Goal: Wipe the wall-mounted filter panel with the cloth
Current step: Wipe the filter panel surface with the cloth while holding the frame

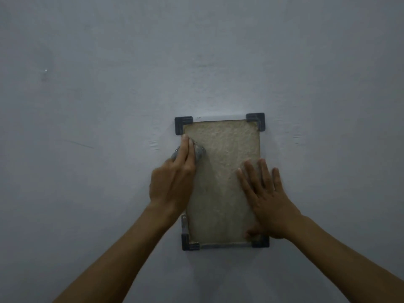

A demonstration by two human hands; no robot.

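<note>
A rectangular beige filter panel with a rough surface hangs on the wall, framed by a thin pale rim and dark corner brackets. My left hand presses a small grey cloth against the panel's upper left edge; the cloth shows on both sides of my fingers. My right hand lies flat with fingers spread on the panel's lower right part, holding nothing.
The pale grey wall surrounds the panel on all sides. A dark corner bracket sits at the top right, another at the bottom left. A tiny white speck marks the wall far left.
</note>
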